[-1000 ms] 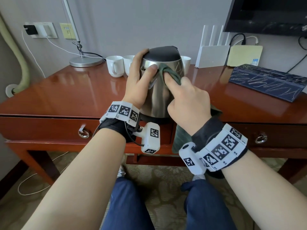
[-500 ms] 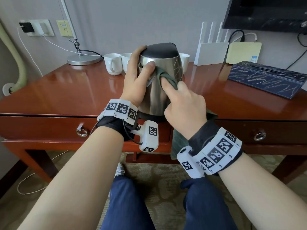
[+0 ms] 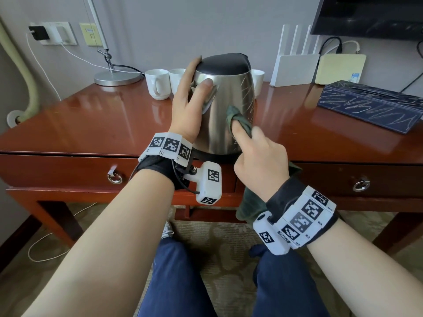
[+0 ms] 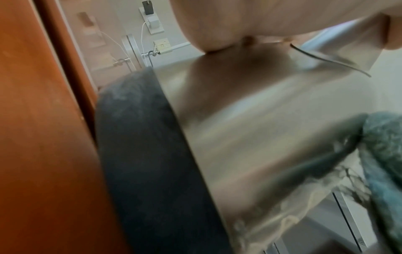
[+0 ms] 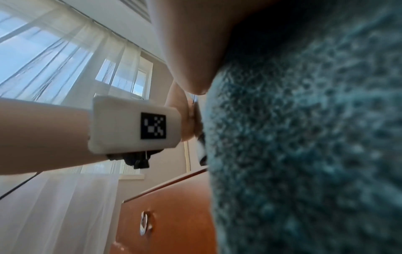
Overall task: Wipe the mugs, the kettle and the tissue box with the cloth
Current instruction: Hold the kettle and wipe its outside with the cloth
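Note:
A steel kettle (image 3: 229, 94) with a black lid stands on its black base near the desk's front edge. My left hand (image 3: 190, 104) grips its upper left side, thumb across the spout. My right hand (image 3: 256, 154) holds the dark green cloth (image 3: 238, 117) and presses it with the index finger against the kettle's lower right wall; the rest of the cloth hangs below the wrist. In the left wrist view the kettle (image 4: 250, 128) fills the frame with the cloth (image 4: 385, 154) at right. The cloth (image 5: 315, 146) covers the right wrist view. White mugs (image 3: 158, 83) stand behind the kettle. The dark blue tissue box (image 3: 370, 104) lies at right.
On the red-brown desk (image 3: 91, 124), a lamp base (image 3: 116, 77) sits at the back left, a white router (image 3: 295, 69) and a yellow box (image 3: 341, 68) at the back right. Cables run along the wall. Drawer ring pulls (image 3: 114, 178) face my knees.
My right hand has slid the cloth down the kettle's wall, from near the spout and lid to the lower right side. The left hand keeps its hold on the kettle.

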### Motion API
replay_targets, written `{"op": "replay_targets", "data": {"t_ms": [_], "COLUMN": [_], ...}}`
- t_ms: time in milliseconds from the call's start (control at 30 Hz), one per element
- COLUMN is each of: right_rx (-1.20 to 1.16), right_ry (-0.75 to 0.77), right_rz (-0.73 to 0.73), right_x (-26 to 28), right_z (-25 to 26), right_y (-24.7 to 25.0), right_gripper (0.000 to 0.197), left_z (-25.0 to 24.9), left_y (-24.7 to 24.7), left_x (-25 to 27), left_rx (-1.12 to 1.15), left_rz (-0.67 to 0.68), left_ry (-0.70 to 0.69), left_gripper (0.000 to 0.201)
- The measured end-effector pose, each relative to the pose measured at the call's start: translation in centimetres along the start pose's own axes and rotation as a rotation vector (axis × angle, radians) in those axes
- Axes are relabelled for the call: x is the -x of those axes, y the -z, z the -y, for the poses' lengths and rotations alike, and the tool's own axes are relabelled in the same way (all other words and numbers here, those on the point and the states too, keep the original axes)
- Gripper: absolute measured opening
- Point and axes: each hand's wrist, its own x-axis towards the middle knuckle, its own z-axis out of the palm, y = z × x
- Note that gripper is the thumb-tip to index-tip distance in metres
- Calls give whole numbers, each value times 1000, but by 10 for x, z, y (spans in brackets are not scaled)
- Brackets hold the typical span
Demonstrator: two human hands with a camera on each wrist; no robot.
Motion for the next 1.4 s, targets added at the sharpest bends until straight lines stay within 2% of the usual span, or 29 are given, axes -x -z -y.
{"op": "replay_targets", "data": {"t_ms": [300,367,467,533,700,933,1100,1233,1400], "right_rx": [54,44,32,27,-11,32,84,89,145], "right_ry": [105,118,131,128,81,-36,-20,71,153], "right_rz": [129,181,238,242,148,-10,23,23,186], "right_x": [22,27,34,37,34,-13,-38,-25,1], "right_z": [-9,-13,-19,-21,-22,-12,0,5,4], "right_y": [-16,-18,-22,-23,-13,12,20,4,-10], "right_gripper": [59,64,66,66,47,53,63,63,60], "left_z": [6,10,19,22,21,23,24,27,32], "left_y": [-1,1,3,3,1,0,1,4,5], "left_x": [-4,-1,4,5,6,5,4,2,-1], "left_rx": [36,31,34,36,88,138,172,188,156], "left_rz": [-36,-27,-4,-21,-29,-23,4,38,45], "left_ry": [49,40,42,77,96,102,86,77,59], "left_gripper": [47,58,86,93,83,69,69,70,71]}}
